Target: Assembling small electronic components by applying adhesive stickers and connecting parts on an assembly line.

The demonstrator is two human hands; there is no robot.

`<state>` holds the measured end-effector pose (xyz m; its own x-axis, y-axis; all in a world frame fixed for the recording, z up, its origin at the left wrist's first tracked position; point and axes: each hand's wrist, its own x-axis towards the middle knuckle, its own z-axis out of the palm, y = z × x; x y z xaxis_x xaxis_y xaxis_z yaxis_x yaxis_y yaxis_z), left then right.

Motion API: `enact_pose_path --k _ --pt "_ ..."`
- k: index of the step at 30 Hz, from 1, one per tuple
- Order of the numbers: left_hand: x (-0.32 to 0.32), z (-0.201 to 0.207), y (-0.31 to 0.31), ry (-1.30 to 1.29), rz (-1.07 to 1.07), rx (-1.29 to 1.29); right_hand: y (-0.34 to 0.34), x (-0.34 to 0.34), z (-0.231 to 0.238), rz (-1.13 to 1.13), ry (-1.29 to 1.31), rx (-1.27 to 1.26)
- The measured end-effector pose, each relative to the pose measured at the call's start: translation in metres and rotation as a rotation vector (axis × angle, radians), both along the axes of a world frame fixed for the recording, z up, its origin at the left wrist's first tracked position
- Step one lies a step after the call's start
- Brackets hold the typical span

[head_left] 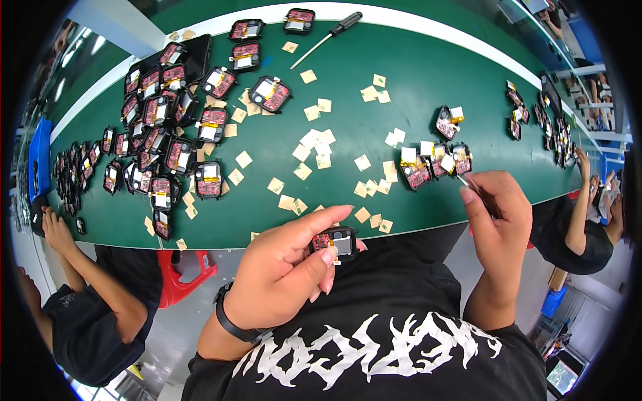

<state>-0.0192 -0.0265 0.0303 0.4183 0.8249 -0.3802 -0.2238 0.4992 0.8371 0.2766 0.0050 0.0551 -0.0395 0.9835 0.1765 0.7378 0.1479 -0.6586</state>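
Observation:
My left hand (277, 267) is closed around an open watch-sized electronic module (343, 244), a black case with a red board and a silvery block, held above my lap just off the table edge. My right hand (500, 210), raised at the table's front edge, pinches a thin pale tool (463, 180); its kind is mostly hidden by the fingers. The tool's tip points at a small group of similar modules (416, 175) lying on the green table, some with white pieces and yellow film sticking out. Another such module (447, 123) lies just beyond them.
Small beige square pads (314, 142) lie scattered over the green table (374, 60). Many more modules (157, 110) are heaped at the left, beside a black tray (199, 57). A black-handled screwdriver (344, 23) lies at the far side. Co-workers sit on both sides; a red stool (174, 284) stands below left.

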Motion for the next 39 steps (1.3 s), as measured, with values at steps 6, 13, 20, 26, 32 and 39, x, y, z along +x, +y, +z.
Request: enact_pose_path --k 6,13,20,26,32,39 --pt "-0.016 -0.002 0.009 -0.084 -0.001 -0.032 0.008 -0.017 0.002 0.025 0.034 -0.07" --pt "-0.025 -0.002 0.016 -0.11 0.092 -0.019 0.003 -0.082 0.002 0.232 0.471 -0.448" --pt "-0.039 -0.004 0.017 -0.061 0.06 0.004 0.016 -0.126 -0.015 0.197 0.737 -0.717" --pt "-0.045 -0.008 0.019 -0.151 0.138 -0.01 0.017 -0.136 -0.011 0.157 0.702 -0.682" --pt "-0.058 -0.014 0.012 -0.18 0.107 0.092 0.017 -0.144 -0.004 0.141 0.716 -0.624" --pt "-0.058 -0.01 0.014 0.049 0.121 0.211 0.015 -0.145 -0.004 0.157 0.796 -0.658"
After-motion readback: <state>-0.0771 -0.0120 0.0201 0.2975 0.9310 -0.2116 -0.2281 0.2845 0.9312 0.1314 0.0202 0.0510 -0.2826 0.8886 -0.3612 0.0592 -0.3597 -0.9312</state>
